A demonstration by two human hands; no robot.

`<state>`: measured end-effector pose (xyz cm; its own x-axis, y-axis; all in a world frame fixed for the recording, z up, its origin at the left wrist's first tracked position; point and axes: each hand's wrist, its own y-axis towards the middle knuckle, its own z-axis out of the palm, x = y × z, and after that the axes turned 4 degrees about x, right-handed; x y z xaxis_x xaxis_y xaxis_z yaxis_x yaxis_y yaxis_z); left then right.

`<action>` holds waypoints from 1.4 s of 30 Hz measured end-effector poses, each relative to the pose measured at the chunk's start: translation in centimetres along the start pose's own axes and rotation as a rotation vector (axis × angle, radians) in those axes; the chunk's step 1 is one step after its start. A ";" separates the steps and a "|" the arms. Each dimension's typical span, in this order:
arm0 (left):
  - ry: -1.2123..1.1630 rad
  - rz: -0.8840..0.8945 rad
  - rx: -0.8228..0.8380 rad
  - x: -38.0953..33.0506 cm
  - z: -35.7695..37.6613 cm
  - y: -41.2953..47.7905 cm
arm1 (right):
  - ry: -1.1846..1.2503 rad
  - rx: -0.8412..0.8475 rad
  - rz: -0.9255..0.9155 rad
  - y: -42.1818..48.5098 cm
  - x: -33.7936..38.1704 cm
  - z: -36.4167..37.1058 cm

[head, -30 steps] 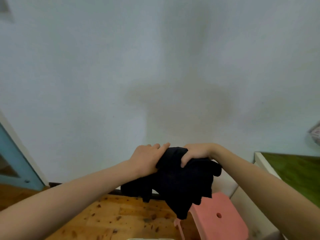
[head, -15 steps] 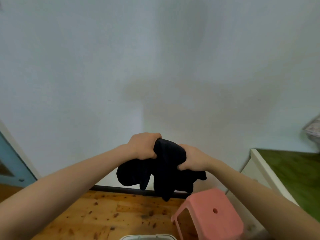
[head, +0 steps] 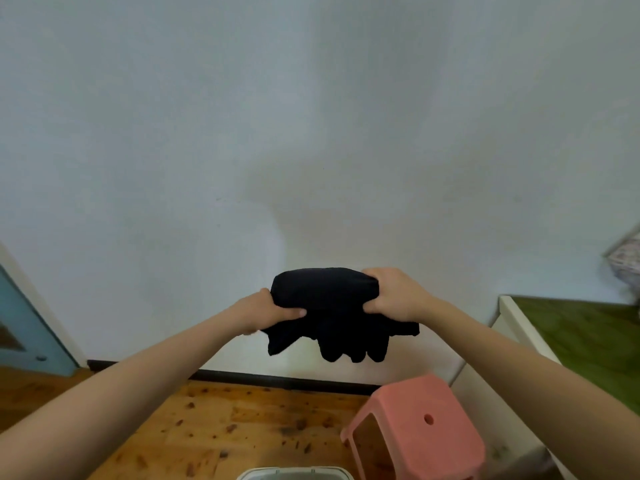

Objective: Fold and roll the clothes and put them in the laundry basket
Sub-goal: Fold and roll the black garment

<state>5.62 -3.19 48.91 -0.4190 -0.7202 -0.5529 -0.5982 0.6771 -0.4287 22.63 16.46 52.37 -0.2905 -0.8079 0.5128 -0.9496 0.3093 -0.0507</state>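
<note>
A black garment [head: 329, 306] is bunched into a thick roll held up in the air in front of a pale wall. My left hand [head: 266, 311] grips its left end, thumb laid across the front. My right hand [head: 393, 294] grips its right end from above. Loose ends of the cloth hang down below the roll. At the bottom edge of the view, the white rim of the laundry basket [head: 294, 473] just shows, below the garment.
A pink plastic stool [head: 419, 427] stands on the wooden floor [head: 194, 420] to the right of the basket. A white-framed bed with a green cover [head: 588, 334] is at the right. A blue door [head: 20, 327] is at the left.
Both hands have shifted along the garment and spread apart, so the roll now lies wider between them. The view tipped down a little and the basket rim shows more.
</note>
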 end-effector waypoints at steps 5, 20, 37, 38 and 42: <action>-0.952 0.066 0.455 0.7 -0.3 -0.4 | -0.295 -0.092 -0.120 -0.1 0.3 0.8; -1.433 0.079 0.159 -4.8 0.1 -1.6 | 0.137 -0.622 0.118 -1.2 -1.9 2.9; -0.999 0.173 0.139 -0.7 -1.5 -0.4 | 1.664 0.183 0.103 -2.2 -4.4 3.0; -0.965 0.181 0.136 -0.5 -1.4 -0.4 | 1.570 0.163 0.175 -1.9 -4.3 2.9; -0.913 0.146 0.078 1.0 0.5 0.0 | 1.251 0.126 0.335 -1.2 -4.3 4.0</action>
<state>5.54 -3.79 47.98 0.2337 -0.2515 -0.9392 -0.5200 0.7839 -0.3393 24.53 17.56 46.77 -0.2731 0.3334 0.9024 -0.8769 0.2993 -0.3760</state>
